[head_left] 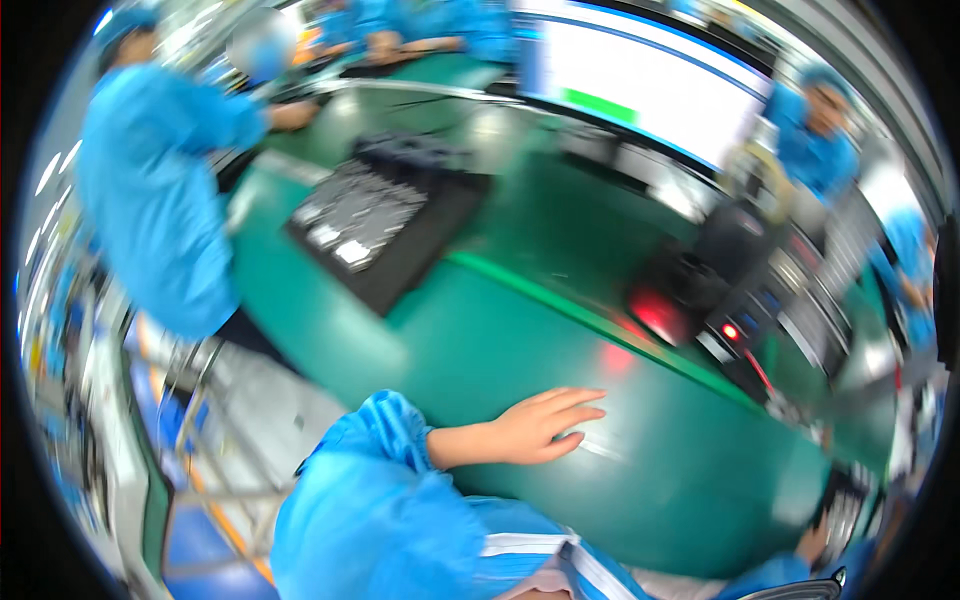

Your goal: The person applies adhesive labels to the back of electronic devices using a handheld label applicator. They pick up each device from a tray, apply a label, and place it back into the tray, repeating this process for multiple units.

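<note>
My left hand (540, 428) hovers over or rests on the green tabletop (440, 370), its fingers stretched out and holding nothing. Far to the lower right, my right hand (814, 542) reaches to a dark tray-like object (846, 500) with pale pieces on it. Blur and the picture's rim hide those fingers, so I cannot make out a grip. At the left of the table lies a black tray (440, 235) carrying rows of small shiny parts (360, 210).
A monitor (640, 75) stands at the back. Before it sits a black device (735, 240) with a red light, beside a dark box (745, 325). A bright green strip (540, 295) crosses the table. A co-worker in blue (160, 190) stands at left; other people sit farther back.
</note>
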Demonstrator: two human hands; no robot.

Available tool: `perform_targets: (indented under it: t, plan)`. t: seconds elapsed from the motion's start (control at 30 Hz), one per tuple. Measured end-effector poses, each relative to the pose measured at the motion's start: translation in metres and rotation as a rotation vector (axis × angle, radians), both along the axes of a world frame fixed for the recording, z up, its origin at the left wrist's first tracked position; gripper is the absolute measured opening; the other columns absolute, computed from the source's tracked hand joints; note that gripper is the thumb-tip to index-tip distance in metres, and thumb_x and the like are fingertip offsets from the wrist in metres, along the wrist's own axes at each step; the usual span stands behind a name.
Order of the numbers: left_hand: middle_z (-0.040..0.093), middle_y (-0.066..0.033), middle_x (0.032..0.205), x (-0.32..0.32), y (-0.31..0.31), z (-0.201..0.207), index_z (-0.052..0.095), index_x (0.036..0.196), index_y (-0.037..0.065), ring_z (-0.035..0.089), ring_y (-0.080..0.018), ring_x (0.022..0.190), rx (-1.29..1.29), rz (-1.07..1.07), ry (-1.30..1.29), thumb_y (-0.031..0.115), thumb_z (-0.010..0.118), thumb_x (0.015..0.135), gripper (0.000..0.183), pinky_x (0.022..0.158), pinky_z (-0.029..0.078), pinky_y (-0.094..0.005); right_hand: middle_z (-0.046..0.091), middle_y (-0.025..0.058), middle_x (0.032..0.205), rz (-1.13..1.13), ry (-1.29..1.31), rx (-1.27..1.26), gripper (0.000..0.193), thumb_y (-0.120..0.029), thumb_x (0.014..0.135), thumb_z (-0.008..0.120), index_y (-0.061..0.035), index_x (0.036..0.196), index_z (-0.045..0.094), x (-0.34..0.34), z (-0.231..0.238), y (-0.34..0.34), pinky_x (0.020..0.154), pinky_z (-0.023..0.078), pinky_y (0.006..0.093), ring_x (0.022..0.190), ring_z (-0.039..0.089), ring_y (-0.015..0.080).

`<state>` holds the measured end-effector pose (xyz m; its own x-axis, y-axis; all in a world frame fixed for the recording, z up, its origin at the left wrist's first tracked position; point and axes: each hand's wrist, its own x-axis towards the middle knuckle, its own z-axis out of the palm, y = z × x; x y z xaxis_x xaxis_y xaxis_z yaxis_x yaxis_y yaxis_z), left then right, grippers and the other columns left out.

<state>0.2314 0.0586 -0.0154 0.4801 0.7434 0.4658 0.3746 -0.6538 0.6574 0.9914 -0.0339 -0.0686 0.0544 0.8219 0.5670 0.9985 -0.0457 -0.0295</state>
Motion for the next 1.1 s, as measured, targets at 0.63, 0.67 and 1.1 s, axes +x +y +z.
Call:
perform_targets:
  t: [0.63, 0.67, 1.1]
  plan:
    - [0.053, -0.0118, 0.11, -0.305, 0.019, -0.025, 0.042, 0.113, 0.007, 0.052, -0.0252, 0.098, -0.406, 0.932, -1.563, 0.026, 0.049, 0.087, 0.032, 0.084, 0.042, -0.0398, 0.058, 0.0072, 0.067, 0.94, 0.737, -0.641, 0.009, 0.0, 0.074, 0.053, 0.0015, 0.081, 0.059, -0.548, 0.05, 0.098, 0.054, 0.043, 0.0216, 0.058, 0.054, 0.0123]
    - [0.046, -0.0102, 0.118, -0.312, 0.018, -0.03, 0.03, 0.121, 0.008, 0.049, -0.0239, 0.103, -0.391, 0.866, -1.549, 0.029, 0.05, 0.087, 0.045, 0.085, 0.041, -0.0408, 0.058, 0.0074, 0.066, 0.947, 0.818, -0.715, 0.005, 0.001, 0.072, 0.056, 0.0012, 0.073, 0.061, -0.583, 0.061, 0.089, 0.053, 0.043, 0.0229, 0.058, 0.054, 0.012]
    - [0.035, -0.0071, 0.127, -0.297, 0.006, -0.021, 0.016, 0.128, 0.018, 0.042, -0.026, 0.112, -0.356, 0.683, -1.41, 0.001, 0.044, 0.085, 0.054, 0.087, 0.04, -0.046, 0.059, 0.0089, 0.078, 1.127, 1.438, -1.312, 0.027, -0.009, 0.084, 0.047, 0.0019, 0.109, 0.046, -0.76, 0.047, 0.135, 0.062, 0.044, 0.0233, 0.068, 0.058, 0.0139]
